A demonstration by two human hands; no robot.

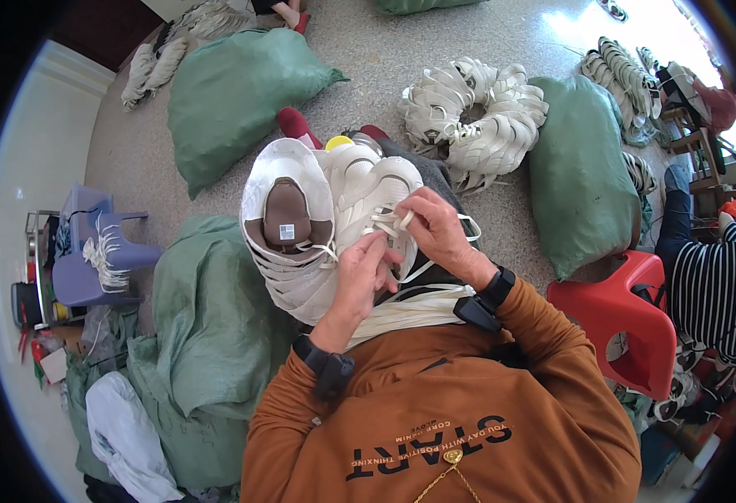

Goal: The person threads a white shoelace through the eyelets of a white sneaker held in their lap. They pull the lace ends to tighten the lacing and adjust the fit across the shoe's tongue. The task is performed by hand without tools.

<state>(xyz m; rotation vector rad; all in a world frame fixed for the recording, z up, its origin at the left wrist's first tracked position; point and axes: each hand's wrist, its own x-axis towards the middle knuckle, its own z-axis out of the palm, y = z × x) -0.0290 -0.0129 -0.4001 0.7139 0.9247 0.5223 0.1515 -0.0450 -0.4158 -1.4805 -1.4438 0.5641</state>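
White shoe uppers lie nested in a stack on my lap, the nearest opening showing a brown tongue with a small white label. Beside it, under my hands, is a white shoe upper with a cream shoelace running through its front. My right hand pinches the lace above the upper, and a loose lace end loops out to its right. Against the upper's lacing, my left hand has thumb and fingers closed on the lace too. A bundle of cream laces lies across my lap.
A ring of nested white uppers sits on the floor ahead. Stuffed green sacks stand around me, with a red plastic stool at right and a purple stool at left. A person in striped clothing sits far right.
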